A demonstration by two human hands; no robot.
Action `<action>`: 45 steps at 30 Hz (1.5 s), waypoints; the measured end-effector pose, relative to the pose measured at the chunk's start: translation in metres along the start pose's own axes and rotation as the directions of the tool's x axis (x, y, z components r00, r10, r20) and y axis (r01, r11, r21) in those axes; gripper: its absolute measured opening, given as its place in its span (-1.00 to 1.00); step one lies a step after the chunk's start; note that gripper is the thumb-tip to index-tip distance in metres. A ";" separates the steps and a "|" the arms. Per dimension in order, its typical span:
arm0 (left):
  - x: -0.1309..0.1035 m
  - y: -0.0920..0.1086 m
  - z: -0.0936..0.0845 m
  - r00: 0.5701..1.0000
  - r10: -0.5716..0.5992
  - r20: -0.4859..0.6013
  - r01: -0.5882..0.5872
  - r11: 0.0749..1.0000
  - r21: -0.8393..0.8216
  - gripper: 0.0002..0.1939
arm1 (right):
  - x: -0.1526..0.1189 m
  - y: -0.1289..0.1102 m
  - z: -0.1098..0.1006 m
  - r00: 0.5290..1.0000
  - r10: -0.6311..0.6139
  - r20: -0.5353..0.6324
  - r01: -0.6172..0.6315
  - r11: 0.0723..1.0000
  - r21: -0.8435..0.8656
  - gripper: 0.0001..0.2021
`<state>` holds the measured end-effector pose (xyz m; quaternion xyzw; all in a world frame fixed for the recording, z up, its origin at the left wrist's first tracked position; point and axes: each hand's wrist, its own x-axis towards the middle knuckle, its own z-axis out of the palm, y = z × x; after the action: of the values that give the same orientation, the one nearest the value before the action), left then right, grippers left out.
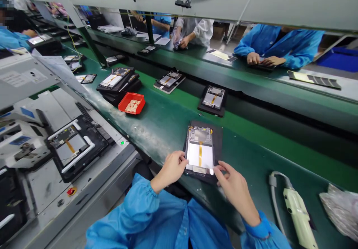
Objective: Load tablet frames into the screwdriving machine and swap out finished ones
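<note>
An opened tablet (192, 152), with its circuit board, white battery and orange ribbon strip showing, lies on a dark foam pad (218, 139) at the near edge of the green bench. At its lower left edge, the thumb and forefinger of my left hand (173, 167) are closed on the rim. My right hand (233, 185) grips the lower right corner, thumb on the tablet and fingers curled at its side. The undersides of my fingers are hidden.
A red bin (140, 105) of small pale pieces stands near stacked tablets (114, 81). More tablets sit on a green belt (190, 103). To the left is a machine (92, 174) with a tablet; to the right, an electric screwdriver (299, 215) and plastic bag (339, 208). Co-workers sit opposite.
</note>
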<state>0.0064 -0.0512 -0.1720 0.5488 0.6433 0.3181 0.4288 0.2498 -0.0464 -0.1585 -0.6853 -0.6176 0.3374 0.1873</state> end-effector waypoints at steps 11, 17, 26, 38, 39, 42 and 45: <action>0.027 -0.023 -0.015 0.982 -0.072 -0.173 0.012 0.945 -0.327 -0.51 | 0.009 -0.038 0.008 0.969 -0.020 0.247 -0.171 0.668 0.724 -0.60; 0.039 0.011 -0.046 0.932 0.313 0.184 -0.141 0.779 -0.611 -0.47 | 0.000 -0.057 -0.044 0.941 0.016 0.337 -0.286 0.565 0.774 -0.64; 0.001 -0.006 -0.036 0.885 0.004 0.466 0.406 0.482 -0.777 -0.72 | 0.015 -0.001 -0.023 0.968 0.007 0.252 -0.192 0.669 0.718 -0.52; -0.008 0.007 0.014 0.915 -0.138 0.379 0.402 0.248 -0.881 -0.83 | -0.025 -0.024 0.014 0.859 -0.508 -0.064 0.511 0.859 0.033 -0.84; -0.007 0.008 0.017 0.917 -0.135 0.375 0.398 0.246 -0.884 -0.84 | -0.028 -0.028 0.020 0.840 -0.542 -0.005 0.541 0.837 0.084 -0.86; -0.004 0.013 0.025 0.920 -0.139 0.366 0.391 0.259 -0.883 -0.83 | -0.030 -0.032 0.032 0.797 -0.605 -0.011 0.600 0.788 0.134 -0.85; -0.002 0.020 0.031 0.921 -0.143 0.362 0.389 0.308 -0.868 -0.80 | -0.025 -0.026 0.029 0.759 -0.650 -0.038 0.649 0.751 0.120 -0.81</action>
<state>0.0428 -0.0515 -0.1673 0.1258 0.3805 0.4869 0.7761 0.2109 -0.0714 -0.1554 -0.4140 -0.7952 0.2917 0.3334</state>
